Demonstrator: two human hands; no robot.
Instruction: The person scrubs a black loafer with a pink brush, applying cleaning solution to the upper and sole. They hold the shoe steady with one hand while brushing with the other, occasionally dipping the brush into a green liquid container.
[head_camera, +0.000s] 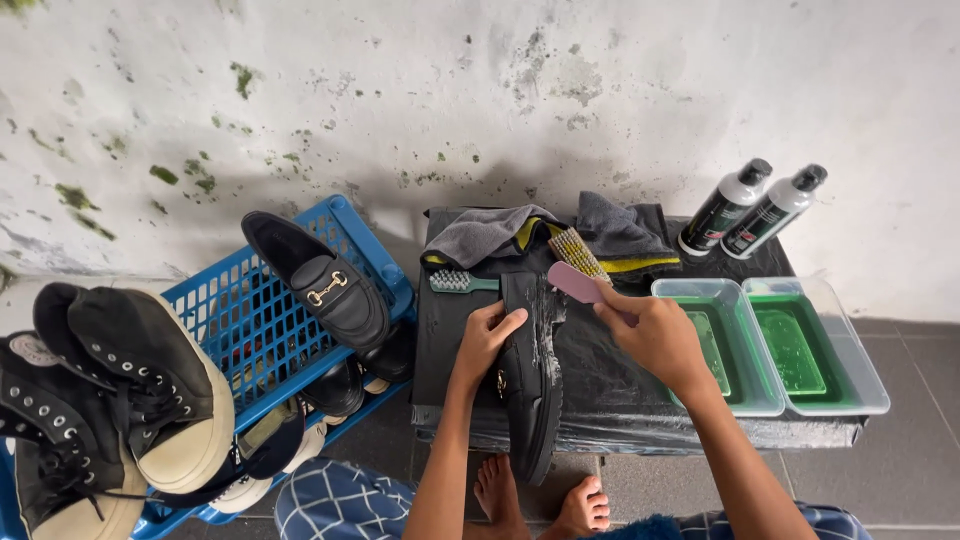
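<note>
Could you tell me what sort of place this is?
Probably a small shoe-cleaning spot by a stained outdoor wall: a blue crate of shoes, two tubs of green liquid, and hands scrubbing a black loafer with a brush.

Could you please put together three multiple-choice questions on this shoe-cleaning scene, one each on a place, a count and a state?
1. Where does the black loafer with the gold buckle lie?
A. on the blue crate
B. in a tub
C. on the floor

2. How many bottles stand by the wall?
A. one
B. two
C. four

3. What does the right hand hold?
A. a cloth
B. nothing
C. a pink-handled brush

Answers: 1 A, it rests across the crate's top; 2 B, two white-and-black bottles stand side by side; 3 C, the fingers grip the brush over the black shoe, which the left hand steadies.
</note>
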